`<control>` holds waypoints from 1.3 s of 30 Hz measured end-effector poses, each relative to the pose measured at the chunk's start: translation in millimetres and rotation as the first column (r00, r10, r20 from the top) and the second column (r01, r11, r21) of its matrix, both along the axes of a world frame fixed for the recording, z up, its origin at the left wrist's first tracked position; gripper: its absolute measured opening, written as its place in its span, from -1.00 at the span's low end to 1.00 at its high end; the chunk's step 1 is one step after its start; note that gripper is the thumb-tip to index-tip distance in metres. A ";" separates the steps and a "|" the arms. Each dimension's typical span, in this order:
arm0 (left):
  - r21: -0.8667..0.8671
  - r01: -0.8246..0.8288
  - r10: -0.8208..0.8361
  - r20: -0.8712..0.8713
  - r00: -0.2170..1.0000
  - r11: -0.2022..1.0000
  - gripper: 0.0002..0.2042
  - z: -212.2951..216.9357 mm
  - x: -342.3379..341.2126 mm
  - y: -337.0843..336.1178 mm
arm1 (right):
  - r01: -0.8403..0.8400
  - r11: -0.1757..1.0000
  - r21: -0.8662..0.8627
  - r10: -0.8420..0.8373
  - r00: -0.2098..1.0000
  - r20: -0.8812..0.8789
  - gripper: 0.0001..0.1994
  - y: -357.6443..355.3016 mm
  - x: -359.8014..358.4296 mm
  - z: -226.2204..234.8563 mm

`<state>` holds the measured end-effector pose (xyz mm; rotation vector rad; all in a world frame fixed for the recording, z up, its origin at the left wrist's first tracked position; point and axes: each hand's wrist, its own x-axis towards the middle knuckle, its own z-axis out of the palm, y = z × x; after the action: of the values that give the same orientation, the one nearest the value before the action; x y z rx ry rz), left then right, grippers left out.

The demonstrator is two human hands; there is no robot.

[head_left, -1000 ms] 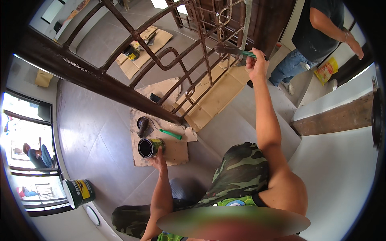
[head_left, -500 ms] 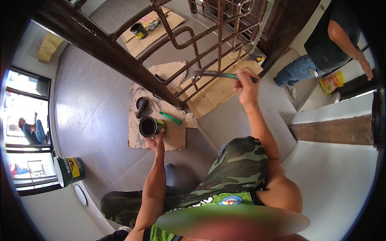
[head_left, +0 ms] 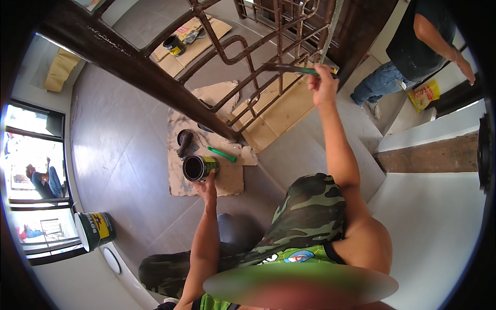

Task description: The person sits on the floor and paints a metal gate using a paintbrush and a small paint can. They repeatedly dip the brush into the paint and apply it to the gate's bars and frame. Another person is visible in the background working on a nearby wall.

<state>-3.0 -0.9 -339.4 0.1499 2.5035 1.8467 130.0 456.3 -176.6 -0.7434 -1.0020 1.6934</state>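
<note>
My left hand [head_left: 207,188] is closed around the near side of an open paint can [head_left: 211,166] with dark paint inside. My right hand [head_left: 324,85], farther off and to the right, grips a paintbrush [head_left: 299,70] by its green handle. The dark bristles point left, at the bars of a brown metal grille [head_left: 280,46]; whether they touch a bar I cannot tell. Just beyond the can lies a paint roller [head_left: 185,144] with a green handle [head_left: 222,154]. The can and roller are on a paint-stained cardboard sheet [head_left: 181,183].
A thick brown rail [head_left: 150,64] slants across the upper left. More cardboard [head_left: 268,124] lies under the grille, and another paint can [head_left: 174,46] stands beyond it. A person [head_left: 413,51] stands at the right. Near the window at left is a green bucket [head_left: 98,230].
My right hand has moved farther away and slightly right with the paintbrush, higher along the grille. My left hand keeps its hold on the paint can. The whole view has shifted a little.
</note>
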 end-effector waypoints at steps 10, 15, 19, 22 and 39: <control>-0.149 0.008 0.006 0.090 0.996 0.989 -0.08 10.0 4.5 1.5 | -0.100 0.501 0.859 -0.411 0.846 0.339 -0.75 -115.0 -9.5 2.0; -0.024 -0.009 0.009 -0.017 1.000 1.000 -0.12 8.0 1.6 6.2 | -0.199 0.390 0.899 -0.350 0.871 0.344 -0.74 -148.0 -18.4 5.6; -0.033 0.060 -0.059 0.029 0.998 0.998 -0.09 -1.8 -0.3 -2.9 | -0.130 0.446 0.885 -0.364 0.877 0.312 -0.78 -141.7 -13.0 21.4; -0.045 0.075 -0.073 0.039 0.997 0.996 -0.11 -8.9 -5.9 -9.1 | -0.150 0.556 0.818 -0.078 0.970 0.231 -0.87 -144.4 -1.1 39.7; -0.470 0.055 -0.058 0.008 0.998 0.881 0.04 2.3 9.2 9.5 | -0.959 0.064 0.277 0.429 0.277 0.860 -0.66 -275.2 -137.1 -67.3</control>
<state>6.2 8.6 -337.2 0.2108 2.8245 1.1639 -7.2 181.1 -243.8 0.0711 -2.8460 1.4306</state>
